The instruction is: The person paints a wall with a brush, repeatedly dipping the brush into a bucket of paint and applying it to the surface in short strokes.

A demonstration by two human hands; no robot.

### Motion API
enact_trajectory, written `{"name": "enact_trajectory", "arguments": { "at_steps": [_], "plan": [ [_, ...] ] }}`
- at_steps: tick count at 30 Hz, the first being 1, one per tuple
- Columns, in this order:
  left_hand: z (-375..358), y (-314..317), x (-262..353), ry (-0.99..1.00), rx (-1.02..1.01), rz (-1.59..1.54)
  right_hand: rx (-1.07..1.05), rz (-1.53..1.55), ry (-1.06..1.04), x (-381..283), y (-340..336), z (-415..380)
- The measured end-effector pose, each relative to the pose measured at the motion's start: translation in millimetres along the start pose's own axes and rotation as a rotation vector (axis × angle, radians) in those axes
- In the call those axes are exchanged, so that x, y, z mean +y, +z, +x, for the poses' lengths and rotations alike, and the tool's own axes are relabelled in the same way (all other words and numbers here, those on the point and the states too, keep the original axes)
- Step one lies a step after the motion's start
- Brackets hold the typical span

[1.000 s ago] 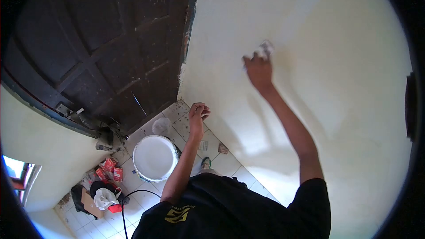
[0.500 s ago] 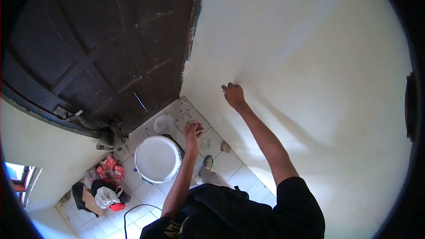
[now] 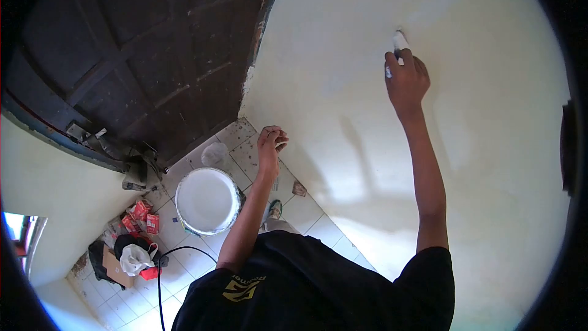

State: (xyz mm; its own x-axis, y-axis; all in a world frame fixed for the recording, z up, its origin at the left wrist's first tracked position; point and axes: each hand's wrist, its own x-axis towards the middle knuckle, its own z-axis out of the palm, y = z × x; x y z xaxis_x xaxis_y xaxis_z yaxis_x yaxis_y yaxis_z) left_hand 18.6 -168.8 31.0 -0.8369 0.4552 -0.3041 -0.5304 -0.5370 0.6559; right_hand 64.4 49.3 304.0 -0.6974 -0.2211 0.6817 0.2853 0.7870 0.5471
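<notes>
Up on the cream wall [image 3: 367, 122], my right hand [image 3: 409, 83] is closed around a small white-coated tool [image 3: 401, 40]. The tool points upward with its tip at the wall; its exact kind does not show. White smears mark a finger of that hand. My left hand [image 3: 272, 142] is raised over the floor near the wall's foot, fingers curled in; whether something small sits in them is hidden. Below and left of it, a round bucket [image 3: 207, 201] with a white, paint-like surface inside stands on the floor.
A dark panelled door [image 3: 141, 43] meets the wall at the left. On the tiled floor [image 3: 306, 213] lie a clear plastic bag [image 3: 214, 154], red boxes [image 3: 141, 209], a white bag [image 3: 136, 260], cardboard [image 3: 114, 268] and a black cable [image 3: 160, 291].
My right hand has moved up and right along the wall, and its tool now shows clearly. My left hand appears slightly higher, while the view has shifted a little.
</notes>
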Motion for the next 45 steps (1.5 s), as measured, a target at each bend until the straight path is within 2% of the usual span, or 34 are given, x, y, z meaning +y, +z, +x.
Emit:
{"name": "enact_trajectory", "arguments": {
  "at_steps": [1, 3, 5, 7, 8, 10, 13, 15, 18, 20, 21, 23, 26, 29, 30, 31, 32, 33, 35, 37, 38, 43, 44, 45],
  "plan": [
    [0, 0, -4, -0.012, 0.008, 0.001, 0.001, -0.005, 0.003, -4, 8, -4],
    [1, 0, -12, -0.024, -0.019, -0.011, -0.224, 0.037, 0.024, -24, 46, -31],
    [2, 5, -14, -0.028, -0.054, -0.021, -0.289, 0.050, -0.109, -54, 98, -72],
    [-1, 10, -15, -0.032, -0.071, -0.009, -0.493, 0.065, -0.235, -89, 120, -95],
    [-3, 13, -14, -0.029, -0.076, -0.010, -0.490, 0.060, -0.234, -100, 128, -103],
    [-8, 17, -10, -0.027, -0.081, 0.003, -0.659, 0.314, -0.149, -115, 131, -109],
    [-11, 19, -7, -0.040, -0.065, 0.007, -0.667, 0.367, -0.049, -101, 127, -87],
    [-13, 21, -3, -0.033, -0.068, 0.017, -0.563, 0.238, -0.179, -62, 120, -59],
    [-10, 23, 1, -0.020, -0.085, 0.035, -0.551, 0.152, -0.105, -3, 54, 15],
    [-6, 26, 3, -0.013, -0.113, 0.046, -0.301, 0.081, -0.123, 24, 11, 47],
    [-6, 27, 3, -0.012, -0.107, 0.026, -0.300, 0.064, -0.105, 33, -7, 59],
    [-1, 30, 0, -0.025, -0.126, 0.020, -0.079, -0.068, -0.145, 46, -28, 73],
    [3, 31, -7, -0.050, -0.150, 0.025, -0.017, -0.072, -0.059, 40, -17, 62],
    [2, 40, -7, -0.083, -0.141, 0.025, -0.108, -0.040, -0.164, 1, 41, 9],
    [3, 41, -8, -0.085, -0.164, 0.024, -0.215, -0.008, -0.176, -21, 69, -16],
    [3, 43, -10, -0.084, -0.187, 0.017, -0.239, 0.097, -0.169, -45, 83, -41],
    [4, 46, -12, -0.088, -0.198, 0.020, -0.398, 0.261, -0.160, -66, 89, -62],
    [3, 47, -12, -0.102, -0.191, 0.014, -0.455, 0.311, -0.157, -84, 103, -88],
    [5, 48, -10, -0.113, -0.199, 0.011, -0.519, 0.435, -0.137, -95, 113, -118],
    [6, 49, -10, -0.123, -0.166, 0.038, -0.624, 0.395, -0.141, -83, 91, -107],
    [8, 50, -10, -0.126, -0.178, 0.041, -0.623, 0.386, -0.132, -73, 81, -96],
    [12, 57, -14, -0.124, -0.157, 0.027, -0.305, 0.164, 0.024, 18, 17, 1],
    [12, 61, -15, -0.135, -0.167, 0.035, -0.187, 0.163, 0.057, 36, -2, 18],
    [11, 65, -15, -0.132, -0.176, 0.030, -0.193, 0.151, 0.071, 45, -20, 29]
  ]
}}
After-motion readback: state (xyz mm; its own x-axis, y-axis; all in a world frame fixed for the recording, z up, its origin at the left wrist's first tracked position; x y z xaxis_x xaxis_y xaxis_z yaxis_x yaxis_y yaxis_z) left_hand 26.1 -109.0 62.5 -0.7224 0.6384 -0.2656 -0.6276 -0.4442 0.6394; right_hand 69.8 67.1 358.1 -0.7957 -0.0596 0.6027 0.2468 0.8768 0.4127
